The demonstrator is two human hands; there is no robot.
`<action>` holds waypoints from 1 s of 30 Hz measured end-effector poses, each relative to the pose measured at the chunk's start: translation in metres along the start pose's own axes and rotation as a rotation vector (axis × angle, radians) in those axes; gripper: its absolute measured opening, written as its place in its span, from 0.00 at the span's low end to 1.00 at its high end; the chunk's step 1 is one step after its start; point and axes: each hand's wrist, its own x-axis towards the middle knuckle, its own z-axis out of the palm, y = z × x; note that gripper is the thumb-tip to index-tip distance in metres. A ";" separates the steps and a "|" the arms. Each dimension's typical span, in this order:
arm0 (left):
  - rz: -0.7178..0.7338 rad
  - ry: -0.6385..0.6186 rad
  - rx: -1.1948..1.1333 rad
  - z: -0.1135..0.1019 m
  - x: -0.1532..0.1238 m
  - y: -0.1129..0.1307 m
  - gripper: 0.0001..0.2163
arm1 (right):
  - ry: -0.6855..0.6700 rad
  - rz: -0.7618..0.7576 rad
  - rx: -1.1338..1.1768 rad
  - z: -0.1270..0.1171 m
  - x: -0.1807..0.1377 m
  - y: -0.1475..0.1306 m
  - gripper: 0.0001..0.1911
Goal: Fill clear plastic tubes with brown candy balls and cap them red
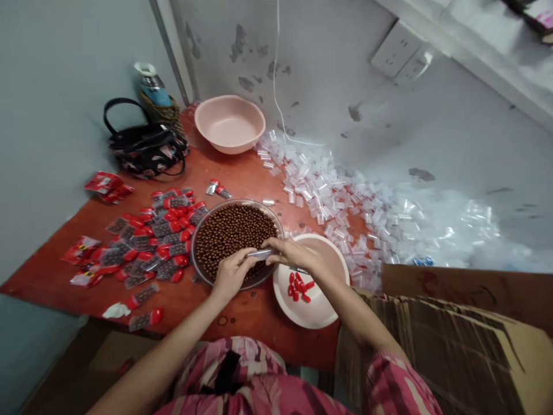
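Above a round bowl [193, 245] heaped with small brown balls [237, 227], both hands hold a small clear plastic container [260, 254] lying roughly level. My left hand [233, 274] pinches its left end, and my right hand [287, 252] has its fingers closed on the right end. Whether any balls are inside it cannot be made out. Just right of the bowl, partly under my right forearm, a white basin [344, 271] contains several red caps [297, 291]. Left of the bowl lies a pile of filled containers with red caps [166, 230].
Clear empty containers [322, 193] spread along the wall. A pink basin [228, 144], a black handbag [144, 150] and a thermos flask [155, 92] stand at the back. Red packets [108, 185] lie at the left. Stacked cardboard [432, 340] is at the right.
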 end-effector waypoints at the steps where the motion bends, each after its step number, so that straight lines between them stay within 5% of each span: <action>1: -0.031 0.012 -0.030 0.000 -0.002 -0.002 0.12 | 0.002 0.036 0.036 0.000 -0.004 0.002 0.16; 10: -0.370 0.114 -0.826 -0.001 -0.028 -0.016 0.13 | 0.249 0.192 0.152 -0.005 -0.033 0.027 0.12; 21: -0.311 0.268 -1.071 -0.013 -0.017 -0.012 0.07 | 0.355 0.440 -0.477 0.035 0.023 -0.007 0.13; 25: -0.275 0.283 -1.086 -0.013 -0.021 -0.010 0.07 | 0.273 0.331 -0.516 0.046 0.032 -0.032 0.13; 30: -0.283 0.257 -1.271 -0.018 -0.028 -0.011 0.03 | 0.275 -0.023 -0.254 0.053 0.035 -0.053 0.19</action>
